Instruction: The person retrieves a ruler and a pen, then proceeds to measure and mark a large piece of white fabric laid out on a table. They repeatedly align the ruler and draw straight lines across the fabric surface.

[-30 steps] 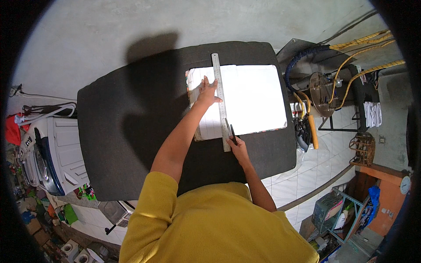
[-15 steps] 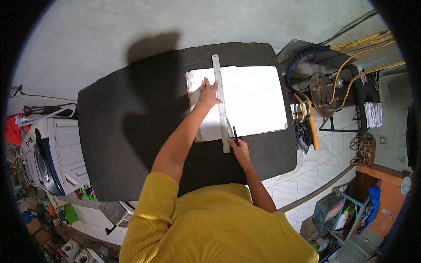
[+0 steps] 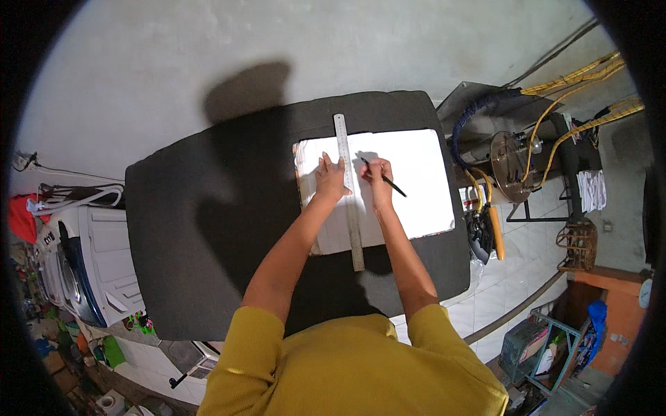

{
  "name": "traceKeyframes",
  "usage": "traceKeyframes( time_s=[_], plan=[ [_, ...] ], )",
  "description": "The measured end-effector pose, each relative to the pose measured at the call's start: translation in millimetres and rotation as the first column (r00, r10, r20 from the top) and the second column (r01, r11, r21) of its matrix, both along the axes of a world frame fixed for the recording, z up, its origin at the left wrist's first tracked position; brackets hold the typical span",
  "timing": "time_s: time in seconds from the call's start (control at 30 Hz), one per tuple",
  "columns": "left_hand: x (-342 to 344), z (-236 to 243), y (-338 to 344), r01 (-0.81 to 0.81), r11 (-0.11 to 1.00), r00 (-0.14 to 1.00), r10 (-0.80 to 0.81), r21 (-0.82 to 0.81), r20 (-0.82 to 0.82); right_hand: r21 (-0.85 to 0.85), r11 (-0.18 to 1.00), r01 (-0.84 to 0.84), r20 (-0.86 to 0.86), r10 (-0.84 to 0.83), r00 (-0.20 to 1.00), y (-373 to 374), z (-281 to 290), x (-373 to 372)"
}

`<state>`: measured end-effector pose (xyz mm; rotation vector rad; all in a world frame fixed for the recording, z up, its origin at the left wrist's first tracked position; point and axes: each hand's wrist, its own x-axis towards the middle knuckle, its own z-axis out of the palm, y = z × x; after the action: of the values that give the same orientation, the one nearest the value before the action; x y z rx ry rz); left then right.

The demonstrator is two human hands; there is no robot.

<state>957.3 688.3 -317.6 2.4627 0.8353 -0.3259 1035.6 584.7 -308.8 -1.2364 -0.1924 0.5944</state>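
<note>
An open book with blank-looking white pages (image 3: 416, 187) lies on a dark cloth-covered table (image 3: 201, 277). Across its left page runs a long metal ruler (image 3: 353, 222), nearly upright in view, its two ends reaching past the book's edges. My left hand (image 3: 331, 176) presses flat on the page and the ruler's left edge, fingers spread. To the right of the ruler, my right hand (image 3: 378, 182) pinches a slim black pen (image 3: 395, 186) above the page. One end of the pen points up and left toward the ruler. Whether it touches the paper I cannot tell.
Right of the table stand a round metal disc (image 3: 510, 158), yellow-wrapped cables (image 3: 555, 139) and a tool with an orange handle (image 3: 497, 233). A white washing machine (image 3: 104, 256) is at the left. A grey wall (image 3: 347, 48) rises behind the table.
My right hand has moved up with the pen, from the ruler's near end to beside its middle. The pen has swung to a slant. My left hand stays on the ruler.
</note>
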Motion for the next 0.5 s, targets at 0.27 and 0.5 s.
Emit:
traceKeyframes(
  time_s=[0.27, 0.5],
  plan=[
    [6, 12, -1, 0.004, 0.999, 0.995, -0.009, -0.041, -0.101, -0.109, 0.994, -0.024, 0.211, 0.047, 0.976, 61, -38, 42],
    [6, 13, -1, 0.011, 1.0, 0.995, -0.014, -0.024, -0.102, -0.107, 0.994, -0.024, 0.18, 0.043, 0.983, 64, -38, 45]
  ],
)
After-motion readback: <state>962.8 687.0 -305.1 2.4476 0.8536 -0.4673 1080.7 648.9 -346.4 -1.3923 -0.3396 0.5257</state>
